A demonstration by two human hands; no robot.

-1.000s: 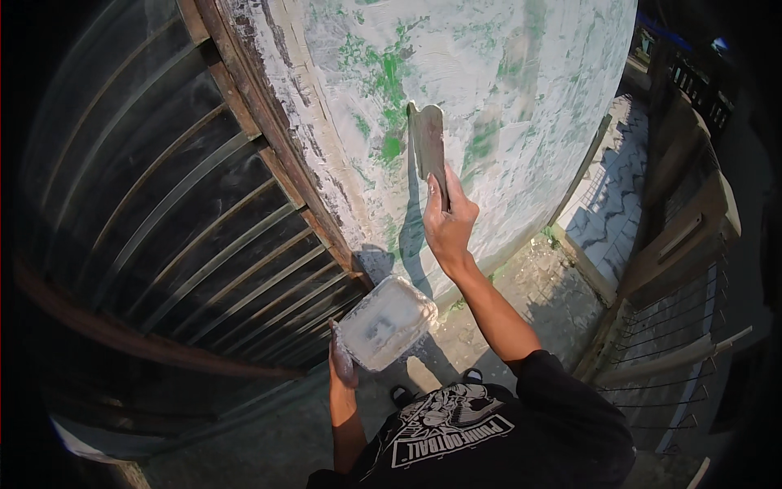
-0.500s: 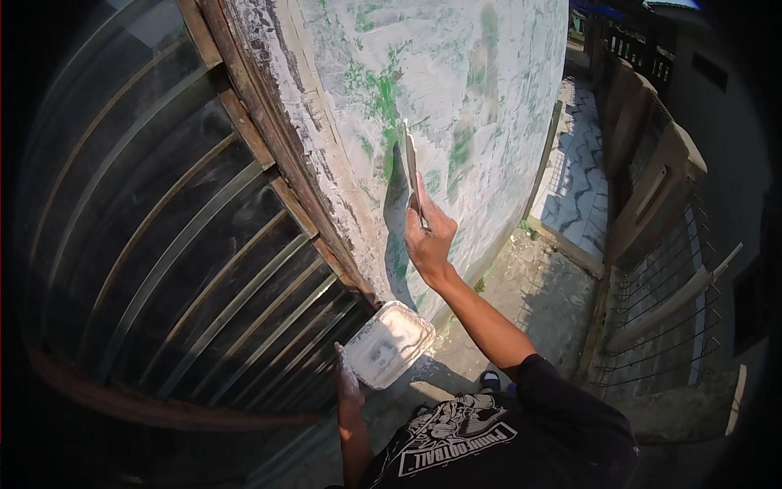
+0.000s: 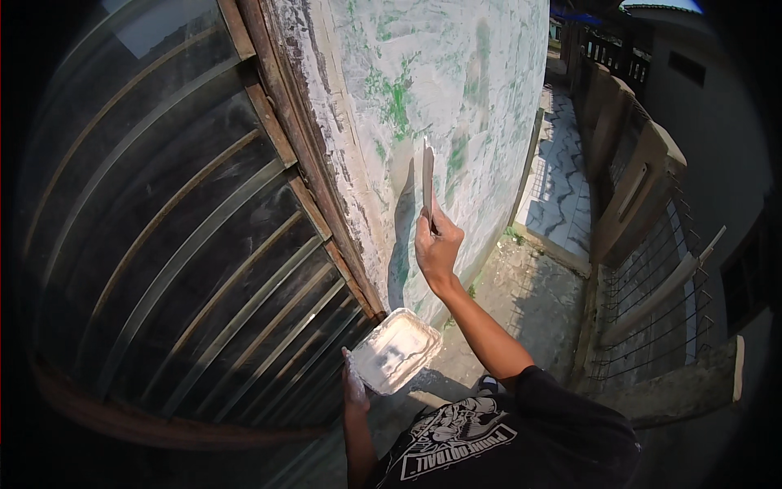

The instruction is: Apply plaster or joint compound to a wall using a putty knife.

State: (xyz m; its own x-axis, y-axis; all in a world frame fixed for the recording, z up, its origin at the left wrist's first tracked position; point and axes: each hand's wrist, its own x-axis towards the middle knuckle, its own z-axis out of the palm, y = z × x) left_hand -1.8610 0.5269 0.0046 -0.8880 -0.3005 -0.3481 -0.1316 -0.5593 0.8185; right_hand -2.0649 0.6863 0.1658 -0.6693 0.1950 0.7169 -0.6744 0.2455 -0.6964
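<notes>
My right hand (image 3: pixel 437 246) grips a flat putty scraper (image 3: pixel 428 177) and holds its blade edge-on against the white wall (image 3: pixel 456 73), which is patched with green and white filler. My left hand (image 3: pixel 354 389), smeared white, holds a shallow rectangular tray (image 3: pixel 396 350) of white putty at waist height, below and left of the scraper. The hand's shadow falls on the wall just left of the blade.
A barred window (image 3: pixel 179 236) with a worn wooden frame (image 3: pixel 309 187) fills the left. A paved path (image 3: pixel 562 179) runs along the wall to the right, bounded by a low wall and wire fence (image 3: pixel 652 277).
The scraper blade has turned from flat-on to edge-on against the wall while my right hand stayed raised. The view shifted and the tray now sits lower and more to the right.
</notes>
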